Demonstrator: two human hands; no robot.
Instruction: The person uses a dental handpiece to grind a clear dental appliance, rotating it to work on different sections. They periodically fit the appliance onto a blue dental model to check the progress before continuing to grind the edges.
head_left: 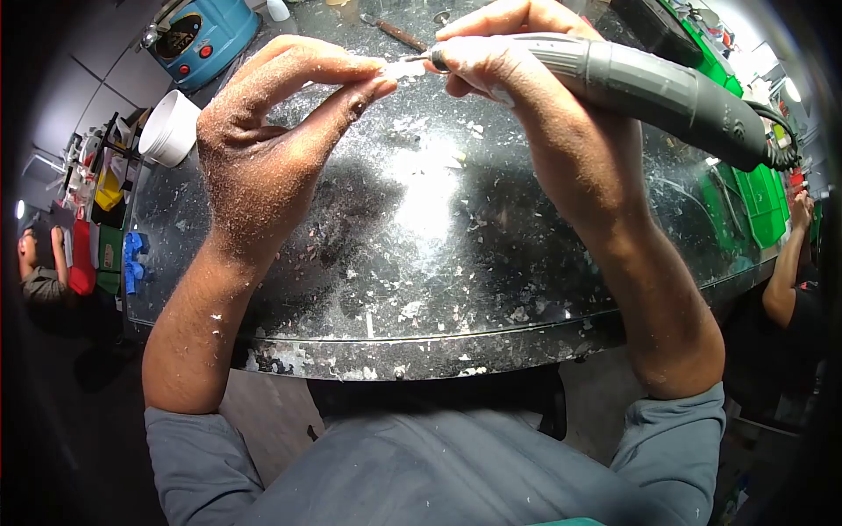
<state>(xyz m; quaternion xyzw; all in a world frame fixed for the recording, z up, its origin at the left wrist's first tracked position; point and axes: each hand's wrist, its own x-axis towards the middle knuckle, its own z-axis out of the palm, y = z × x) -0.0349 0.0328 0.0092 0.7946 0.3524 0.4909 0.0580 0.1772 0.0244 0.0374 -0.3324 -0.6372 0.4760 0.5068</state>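
Head view: a person's dust-speckled left hand (pixel 259 140) pinches a small pale piece (pixel 403 68) between thumb and fingertips, above a dark table (pixel 395 298) strewn with whitish flecks. The right hand (pixel 548 110) is curled around a grey rotary handpiece (pixel 645 88), its tip at the piece; whether they touch is unclear. Beyond the left hand stand a white bucket (pixel 169 129) and a blue machine (pixel 206 39); a green tray (pixel 761 206) lies at the right.

a grey shirt (pixel 438 473) with short, creased sleeves (pixel 197 451); pale dust (pixel 250 188) speckles the left fingers (pixel 294 66).
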